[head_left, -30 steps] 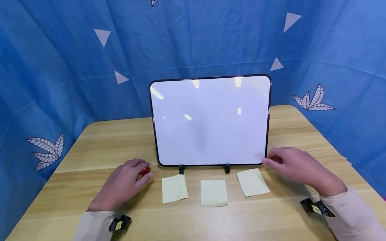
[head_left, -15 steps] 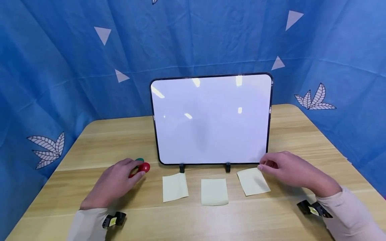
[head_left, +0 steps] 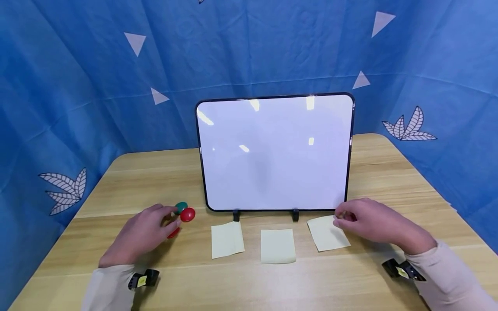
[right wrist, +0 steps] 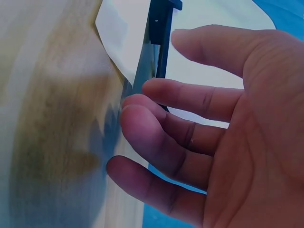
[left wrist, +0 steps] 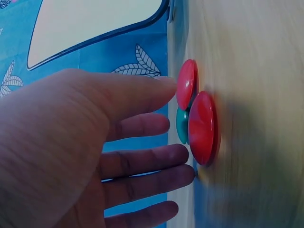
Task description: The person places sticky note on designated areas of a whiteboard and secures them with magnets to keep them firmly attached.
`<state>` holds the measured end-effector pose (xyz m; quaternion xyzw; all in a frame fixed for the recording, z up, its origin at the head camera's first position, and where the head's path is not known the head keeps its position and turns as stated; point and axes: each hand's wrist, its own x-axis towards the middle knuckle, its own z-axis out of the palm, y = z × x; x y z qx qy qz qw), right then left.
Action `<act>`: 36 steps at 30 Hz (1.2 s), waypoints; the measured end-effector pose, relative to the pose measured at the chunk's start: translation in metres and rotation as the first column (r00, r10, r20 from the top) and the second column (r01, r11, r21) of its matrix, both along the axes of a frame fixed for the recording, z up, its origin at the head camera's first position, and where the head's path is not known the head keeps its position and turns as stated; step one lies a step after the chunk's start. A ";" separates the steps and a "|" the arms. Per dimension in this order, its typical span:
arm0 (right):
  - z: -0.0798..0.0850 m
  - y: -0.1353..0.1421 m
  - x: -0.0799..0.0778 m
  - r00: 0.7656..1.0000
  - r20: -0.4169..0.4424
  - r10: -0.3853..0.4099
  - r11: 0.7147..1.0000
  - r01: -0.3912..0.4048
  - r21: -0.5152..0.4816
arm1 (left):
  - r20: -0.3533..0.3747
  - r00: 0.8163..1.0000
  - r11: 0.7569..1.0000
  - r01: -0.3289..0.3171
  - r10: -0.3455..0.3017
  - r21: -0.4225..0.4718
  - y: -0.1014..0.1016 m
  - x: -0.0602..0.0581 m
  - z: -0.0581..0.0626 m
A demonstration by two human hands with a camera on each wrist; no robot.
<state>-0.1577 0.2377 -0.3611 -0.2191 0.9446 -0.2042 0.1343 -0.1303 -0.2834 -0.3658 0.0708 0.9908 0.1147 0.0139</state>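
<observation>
Three glossy, domed round magnets lie together on the table at left in the head view: a red magnet, a green magnet and another red magnet, partly behind my thumb. My left hand hovers beside them with loosely bent, spread fingers and grips nothing. In the left wrist view the thumb tip overlaps the edge of the farther red magnet. On the other side, my right hand hangs with relaxed, curved fingers and holds nothing, its fingertips over the edge of the right pale-yellow sticky note.
A whiteboard with a black frame stands upright at the table's back on small black feet. Before it lie a left sticky note and a middle sticky note. A blue curtain hangs behind the wooden table.
My left hand has drawn back leftward, uncovering the magnets its fingers hid. My right hand has shifted slightly left, down toward the right sticky note.
</observation>
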 end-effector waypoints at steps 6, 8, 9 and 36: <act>-0.001 0.000 0.001 1.000 0.004 0.013 1.000 -0.013 0.009 | 0.070 0.997 0.999 -0.030 0.028 0.027 -0.004 -0.001 0.001; -0.001 0.000 0.002 1.000 -0.006 0.026 1.000 -0.026 0.013 | 0.085 0.995 0.998 -0.045 0.042 0.032 -0.005 -0.001 0.001; -0.001 0.000 0.002 0.999 -0.011 0.030 0.999 -0.030 0.017 | 0.091 0.995 0.998 -0.048 0.044 0.034 -0.006 -0.001 0.001; -0.005 -0.005 0.006 0.994 0.085 0.070 0.998 -0.070 -0.004 | 0.136 0.991 1.000 -0.018 0.018 -0.003 -0.008 0.005 0.001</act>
